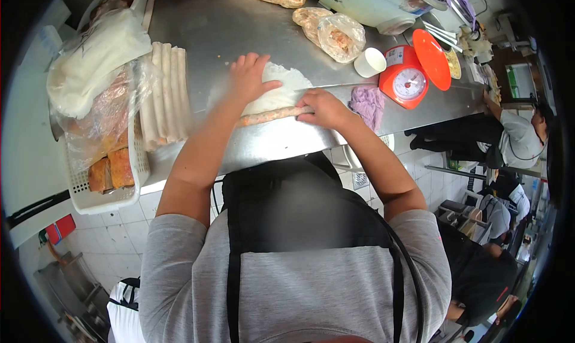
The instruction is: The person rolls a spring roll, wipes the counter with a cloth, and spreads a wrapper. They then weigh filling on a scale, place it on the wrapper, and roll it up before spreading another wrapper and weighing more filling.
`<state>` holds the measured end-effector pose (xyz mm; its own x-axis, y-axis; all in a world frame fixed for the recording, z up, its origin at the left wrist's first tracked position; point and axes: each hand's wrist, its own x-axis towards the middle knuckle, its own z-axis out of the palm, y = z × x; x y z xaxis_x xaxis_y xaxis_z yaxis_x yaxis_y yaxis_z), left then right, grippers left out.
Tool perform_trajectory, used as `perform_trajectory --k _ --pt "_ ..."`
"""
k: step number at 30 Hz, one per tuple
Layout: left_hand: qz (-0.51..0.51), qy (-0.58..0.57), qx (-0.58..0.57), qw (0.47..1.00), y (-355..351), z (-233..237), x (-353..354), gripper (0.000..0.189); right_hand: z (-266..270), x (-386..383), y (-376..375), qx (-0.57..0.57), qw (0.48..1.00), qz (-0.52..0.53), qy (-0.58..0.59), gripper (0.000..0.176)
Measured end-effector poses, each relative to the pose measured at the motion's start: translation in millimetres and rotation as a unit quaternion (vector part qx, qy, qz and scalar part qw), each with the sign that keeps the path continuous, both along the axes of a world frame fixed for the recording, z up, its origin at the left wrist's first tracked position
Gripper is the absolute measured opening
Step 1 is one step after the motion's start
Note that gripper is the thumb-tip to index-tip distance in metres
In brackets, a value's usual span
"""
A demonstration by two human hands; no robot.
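– left hand (pixel 250 78)?
– rests open, fingers spread on the white sheet (pixel 290 82), upper centre of the frame.
– right hand (pixel 323 108)?
– pinches the speckled roll (pixel 266 116) near its right end, along the sheet's lower edge.
– farther right?
– purple cloth (pixel 367 106), then red scale (pixel 409 81).

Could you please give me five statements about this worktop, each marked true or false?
1. The left hand touches the thin white sheet. True.
2. The right hand holds the white cup. False: it is at one end of the filling strip.
3. The dial scale has a red body. True.
4. The purple cloth lies inside the basket. False: it lies beside the scale.
5. The pale rolls lie side by side. True.
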<state>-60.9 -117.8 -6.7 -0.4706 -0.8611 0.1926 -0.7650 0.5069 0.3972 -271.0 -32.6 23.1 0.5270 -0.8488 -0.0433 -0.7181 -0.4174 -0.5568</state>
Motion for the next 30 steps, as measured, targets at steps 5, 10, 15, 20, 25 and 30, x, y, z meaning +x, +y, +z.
perform_trajectory --k 5,10,15,20,25,30 --pt "-0.003 0.006 -0.018 1.000 -2 -5 0 0.065 6 17 5 -0.047 0.998 -0.032 -0.016 0.025" --pt "-0.005 0.020 -0.030 0.999 -1 -5 2 0.064 -17 12 15 -0.096 0.989 -0.056 -0.102 0.027" --pt "-0.003 0.016 -0.016 1.000 -2 -6 1 0.056 0 27 9 -0.082 0.993 -0.060 -0.054 0.028" --pt "-0.021 0.044 0.016 0.999 -7 2 16 0.042 -18 33 14 -0.068 0.993 -0.056 -0.084 0.026" --pt "-0.077 0.064 0.054 0.994 46 44 68 0.029 5 54 10 -0.101 0.991 -0.060 -0.066 0.024" --pt "-0.046 0.078 0.084 0.992 95 26 82 0.029 -16 68 13 -0.100 0.991 -0.061 -0.057 0.026"
